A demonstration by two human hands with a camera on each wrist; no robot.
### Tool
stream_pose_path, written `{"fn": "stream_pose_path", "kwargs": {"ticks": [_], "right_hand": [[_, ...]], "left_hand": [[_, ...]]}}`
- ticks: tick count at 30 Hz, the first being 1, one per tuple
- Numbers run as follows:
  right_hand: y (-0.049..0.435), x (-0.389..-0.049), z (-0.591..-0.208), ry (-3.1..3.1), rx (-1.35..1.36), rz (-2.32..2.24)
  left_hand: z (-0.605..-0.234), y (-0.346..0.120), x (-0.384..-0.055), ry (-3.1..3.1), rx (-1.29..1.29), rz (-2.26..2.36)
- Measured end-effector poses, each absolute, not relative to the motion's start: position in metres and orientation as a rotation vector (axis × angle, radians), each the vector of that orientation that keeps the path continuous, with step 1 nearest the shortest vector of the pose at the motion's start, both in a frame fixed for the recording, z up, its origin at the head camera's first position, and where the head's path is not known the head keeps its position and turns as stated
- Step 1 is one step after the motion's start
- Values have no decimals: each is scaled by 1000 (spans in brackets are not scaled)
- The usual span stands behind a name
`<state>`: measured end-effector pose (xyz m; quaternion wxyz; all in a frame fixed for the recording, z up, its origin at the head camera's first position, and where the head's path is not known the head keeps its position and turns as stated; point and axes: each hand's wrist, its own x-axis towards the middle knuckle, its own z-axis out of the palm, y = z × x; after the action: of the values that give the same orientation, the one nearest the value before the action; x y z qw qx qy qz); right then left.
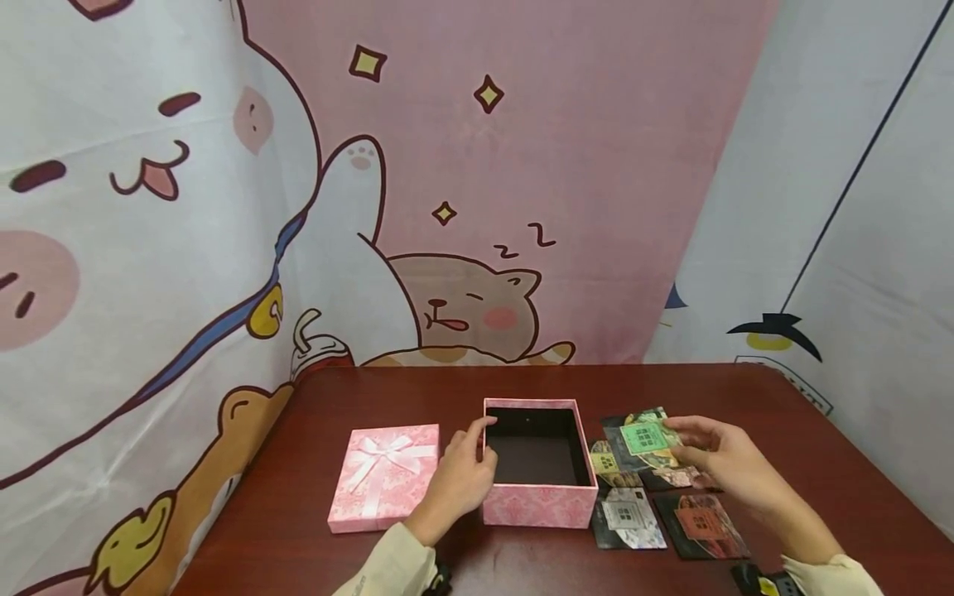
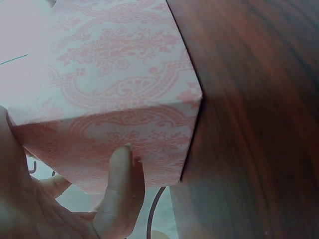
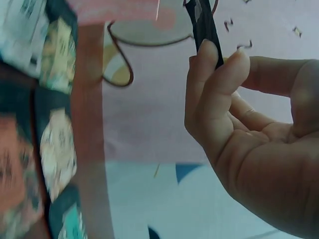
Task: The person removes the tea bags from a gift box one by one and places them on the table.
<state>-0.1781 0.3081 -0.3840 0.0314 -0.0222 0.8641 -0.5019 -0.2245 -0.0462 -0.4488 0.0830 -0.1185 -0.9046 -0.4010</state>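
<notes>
A pink patterned gift box [image 1: 540,503], its dark inside showing, stands uncovered on the table. My left hand [image 1: 458,476] holds its left wall, with a fingertip over the rim and another digit against the outer side, as the left wrist view also shows. To the right of the box, my right hand [image 1: 726,459] pinches a flat dark packet [image 1: 644,439] with a green label by its edge, raised above other packets. In the right wrist view that packet [image 3: 204,25] appears nearly edge-on between thumb and fingers.
The pink lid [image 1: 386,476] with a white ribbon bow lies left of the box. Several flat packets rest right of it, among them one with a grey label [image 1: 628,519] and one with a red label [image 1: 702,523]. A cartoon-printed cloth [image 1: 596,165] hangs behind the brown table [image 1: 417,389].
</notes>
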Motion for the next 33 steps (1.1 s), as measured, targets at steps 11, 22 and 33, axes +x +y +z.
{"fn": "stream_pose_path", "kwargs": {"ticks": [11,22,33], "right_hand": [[381,-157,-403,2653,158,-1485],[431,-147,-437,2553,493,-1426],[470,-144,-481,2544,663,-1321]], "left_hand": [[-452,-48,-224,-2694,-337,-1187],[-453,-50,-223,-2698,-333,-1191],[-455,-51,-223,-2700,-326,-1198]]}}
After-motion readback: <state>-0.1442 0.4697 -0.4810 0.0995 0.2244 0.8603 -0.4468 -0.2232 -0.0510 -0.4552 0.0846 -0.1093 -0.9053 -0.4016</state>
